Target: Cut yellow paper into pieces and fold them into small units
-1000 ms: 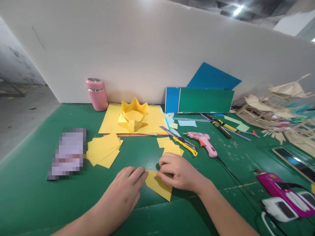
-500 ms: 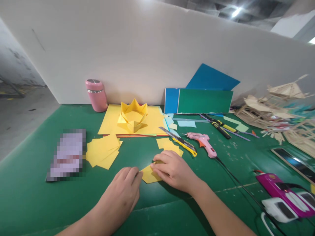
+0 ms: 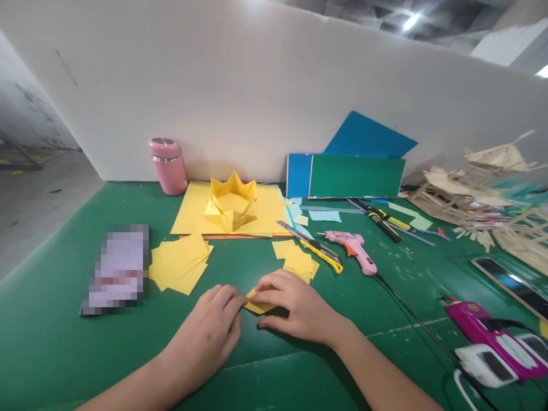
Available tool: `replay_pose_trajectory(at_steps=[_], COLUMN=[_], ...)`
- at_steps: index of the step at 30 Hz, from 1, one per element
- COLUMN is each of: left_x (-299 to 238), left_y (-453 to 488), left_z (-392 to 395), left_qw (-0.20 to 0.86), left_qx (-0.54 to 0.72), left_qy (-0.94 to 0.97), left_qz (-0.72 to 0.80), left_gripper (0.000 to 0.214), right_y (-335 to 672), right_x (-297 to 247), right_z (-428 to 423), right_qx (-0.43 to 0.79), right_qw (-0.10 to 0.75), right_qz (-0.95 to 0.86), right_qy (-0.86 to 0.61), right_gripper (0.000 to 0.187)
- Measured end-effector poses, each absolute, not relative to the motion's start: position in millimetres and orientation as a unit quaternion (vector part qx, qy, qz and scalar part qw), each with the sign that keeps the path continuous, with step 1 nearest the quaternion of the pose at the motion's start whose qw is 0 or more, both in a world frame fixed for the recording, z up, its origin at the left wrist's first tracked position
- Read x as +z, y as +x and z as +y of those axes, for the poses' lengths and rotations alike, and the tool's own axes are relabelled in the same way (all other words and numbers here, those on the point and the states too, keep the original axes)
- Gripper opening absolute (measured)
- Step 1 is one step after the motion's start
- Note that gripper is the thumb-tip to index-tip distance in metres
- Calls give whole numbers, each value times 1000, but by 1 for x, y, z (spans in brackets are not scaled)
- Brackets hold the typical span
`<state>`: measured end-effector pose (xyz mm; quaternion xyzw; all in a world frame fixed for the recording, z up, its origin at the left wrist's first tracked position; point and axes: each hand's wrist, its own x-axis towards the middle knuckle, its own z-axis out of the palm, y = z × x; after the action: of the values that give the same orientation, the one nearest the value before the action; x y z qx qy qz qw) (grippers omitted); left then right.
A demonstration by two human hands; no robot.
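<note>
A small folded piece of yellow paper (image 3: 259,306) lies on the table between my hands, largely covered by fingers. My left hand (image 3: 212,322) is closed at its left corner, thumb and index finger together. From the right, my right hand (image 3: 295,305) curls over the piece, fingertips pressed on it and the thumb a little apart below. Behind my right hand are several loose yellow paper pieces (image 3: 297,260). Another pile of yellow paper pieces (image 3: 182,262) is spread to the left. Farther back, a pointed yellow paper ring (image 3: 231,220) stands on yellow sheets (image 3: 190,214).
A utility knife (image 3: 319,248) with its blade out and a pink glue gun (image 3: 353,248) lie right of centre. The gun's cord runs toward a magenta power strip (image 3: 479,322). A pink flask (image 3: 169,168), a phone (image 3: 514,285) and wooden stick models (image 3: 449,194) stand around.
My right hand has shifted slightly left over the paper, and its thumb has come away downward. Less of the folded piece shows. My left hand has moved a little at the corner.
</note>
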<state>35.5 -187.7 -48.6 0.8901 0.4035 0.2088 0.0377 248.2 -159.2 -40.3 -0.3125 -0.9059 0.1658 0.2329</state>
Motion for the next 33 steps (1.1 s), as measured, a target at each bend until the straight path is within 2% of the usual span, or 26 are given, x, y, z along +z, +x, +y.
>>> replay_pose_trajectory(at_steps=[3, 7, 16, 20, 28, 33], left_x=[-52, -50, -34, -37, -38, -44], left_y=[34, 35, 34, 31, 35, 37], left_z=[-185, -184, -182, -176, -173, -172], left_qw=[60, 85, 120, 177, 208, 193], left_qx=[238, 238, 222, 241, 218, 224], left_qy=[879, 876, 917, 894, 872, 851], left_qz=[409, 411, 308, 334, 385, 435], left_gripper=[28, 27, 35, 34, 18, 17], right_y=[248, 249, 252, 251, 245, 240], right_x=[-43, -45, -40, -37, -40, -41], right_z=[-158, -157, -158, -158, -160, -162], right_qx=[164, 173, 184, 203, 219, 228], right_qw=[244, 283, 267, 259, 255, 271], right_qz=[-901, -895, -894, -892, -877, -858], right_qy=[-318, -297, -309, -310, -342, -373], right_gripper=[12, 18, 14, 4, 9, 12])
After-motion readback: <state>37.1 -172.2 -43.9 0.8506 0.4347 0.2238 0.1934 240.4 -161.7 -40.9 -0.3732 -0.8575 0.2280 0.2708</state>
